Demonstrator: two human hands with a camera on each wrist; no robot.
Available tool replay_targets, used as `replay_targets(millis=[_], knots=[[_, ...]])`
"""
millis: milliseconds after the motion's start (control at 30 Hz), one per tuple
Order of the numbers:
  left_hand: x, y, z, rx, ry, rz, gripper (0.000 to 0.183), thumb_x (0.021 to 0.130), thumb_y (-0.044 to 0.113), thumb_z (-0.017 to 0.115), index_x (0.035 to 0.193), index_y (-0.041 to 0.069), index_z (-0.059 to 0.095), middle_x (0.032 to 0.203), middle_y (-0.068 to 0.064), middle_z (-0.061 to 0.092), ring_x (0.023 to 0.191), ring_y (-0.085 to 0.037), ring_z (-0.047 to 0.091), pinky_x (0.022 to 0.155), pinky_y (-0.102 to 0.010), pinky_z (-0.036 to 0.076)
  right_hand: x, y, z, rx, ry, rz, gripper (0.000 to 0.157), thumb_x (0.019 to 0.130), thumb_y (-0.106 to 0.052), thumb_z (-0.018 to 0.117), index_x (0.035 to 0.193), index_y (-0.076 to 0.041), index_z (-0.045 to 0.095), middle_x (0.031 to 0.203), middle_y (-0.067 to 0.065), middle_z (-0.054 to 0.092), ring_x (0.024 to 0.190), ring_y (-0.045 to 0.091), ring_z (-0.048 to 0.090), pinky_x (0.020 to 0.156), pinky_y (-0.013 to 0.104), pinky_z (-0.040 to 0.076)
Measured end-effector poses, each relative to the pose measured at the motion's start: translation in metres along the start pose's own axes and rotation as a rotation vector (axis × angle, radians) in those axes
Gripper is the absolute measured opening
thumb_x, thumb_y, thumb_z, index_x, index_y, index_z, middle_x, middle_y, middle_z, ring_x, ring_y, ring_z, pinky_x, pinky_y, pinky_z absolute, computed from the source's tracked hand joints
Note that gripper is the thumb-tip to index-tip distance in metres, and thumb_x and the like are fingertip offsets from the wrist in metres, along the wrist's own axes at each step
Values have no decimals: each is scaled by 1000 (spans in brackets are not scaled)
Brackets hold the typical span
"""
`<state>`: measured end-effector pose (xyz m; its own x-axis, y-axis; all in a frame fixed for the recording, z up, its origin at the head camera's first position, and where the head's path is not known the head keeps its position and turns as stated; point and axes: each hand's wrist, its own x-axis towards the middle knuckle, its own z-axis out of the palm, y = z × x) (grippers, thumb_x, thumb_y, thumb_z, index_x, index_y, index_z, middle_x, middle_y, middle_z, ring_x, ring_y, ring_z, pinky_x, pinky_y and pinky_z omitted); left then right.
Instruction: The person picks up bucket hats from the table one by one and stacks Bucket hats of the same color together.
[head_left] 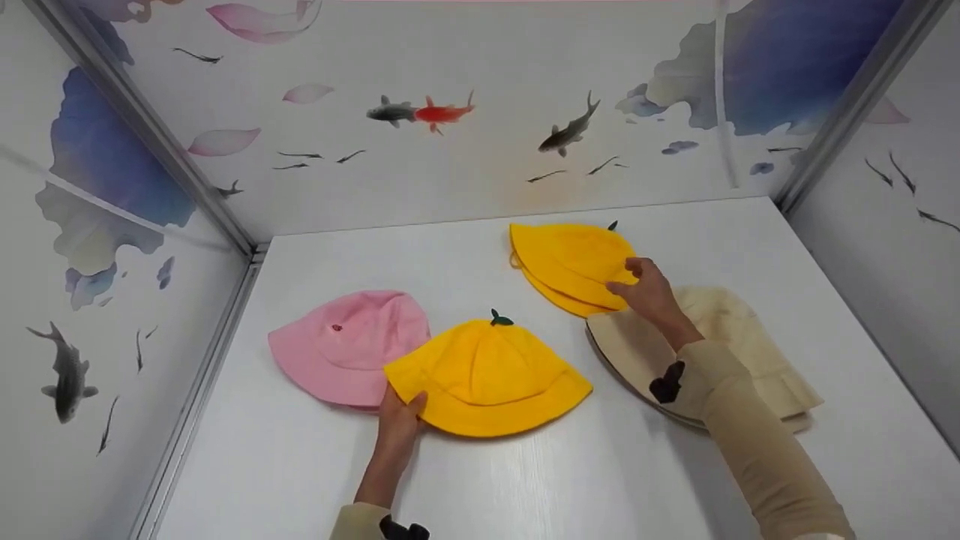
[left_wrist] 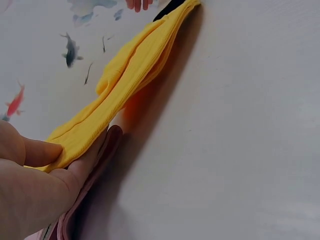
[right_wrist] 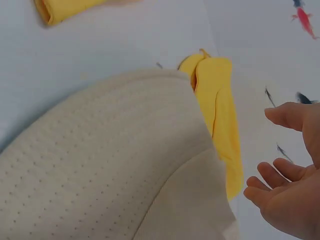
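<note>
My left hand (head_left: 399,420) pinches the left brim of a yellow bucket hat (head_left: 491,375) with a green leaf on top. In the left wrist view that brim (left_wrist: 87,132) lies between thumb and fingers, tilted up from the table. A second, folded yellow hat (head_left: 570,262) lies at the back. My right hand (head_left: 649,292) hovers by its right side, thumb and fingers apart. The right wrist view has this hand (right_wrist: 295,175) holding nothing, beyond a beige hat's dotted brim (right_wrist: 90,165). That beige hat (head_left: 727,319) lies under my right forearm.
A pink bucket hat (head_left: 352,349) lies on the left, partly behind the held yellow one. The white table (head_left: 480,495) is bounded by printed panels (head_left: 480,172) at the back and sides, with metal posts (head_left: 832,120) at the corners.
</note>
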<state>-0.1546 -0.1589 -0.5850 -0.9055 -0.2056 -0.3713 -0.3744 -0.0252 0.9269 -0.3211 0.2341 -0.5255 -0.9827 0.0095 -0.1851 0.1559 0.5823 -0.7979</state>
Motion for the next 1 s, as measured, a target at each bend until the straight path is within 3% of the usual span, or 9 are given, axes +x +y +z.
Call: replay_targets(millis=[233,500,667,767,1000], knots=[[0,0,0,-30,0,9,57,103,4,48,155,13,27,154,-13,42,128,-31,52,113,-50,43,12,12,-5,-145,42,-37,58,99,-10,56,146,14,32,148,35,37,138,46,39,119,54,34],[-2,2,2,-6,5,-5,58,103,4,48,156,13,25,155,-12,42,126,-29,52,114,-50,42,14,21,-2,-473,12,-58,54,95,-14,59,130,23,42,126,41,49,118,54,48,107,61,40],[-1,2,1,0,10,0,57,103,5,48,156,13,26,154,-12,43,124,-29,52,114,-50,43,13,17,1,-707,25,-85,52,96,-27,63,111,22,56,114,43,58,113,61,50,111,72,28],[-1,2,1,3,18,-2,57,103,4,48,155,12,27,153,-12,43,124,-28,52,114,-50,43,12,17,3,-758,19,-65,52,98,-33,61,103,18,64,116,45,59,118,66,46,113,77,17],[-1,3,2,-8,15,3,58,102,4,50,155,12,27,153,-13,43,125,-29,52,113,-50,43,15,23,8,-768,59,-47,56,98,-37,60,100,18,65,120,49,53,122,69,40,114,78,10]])
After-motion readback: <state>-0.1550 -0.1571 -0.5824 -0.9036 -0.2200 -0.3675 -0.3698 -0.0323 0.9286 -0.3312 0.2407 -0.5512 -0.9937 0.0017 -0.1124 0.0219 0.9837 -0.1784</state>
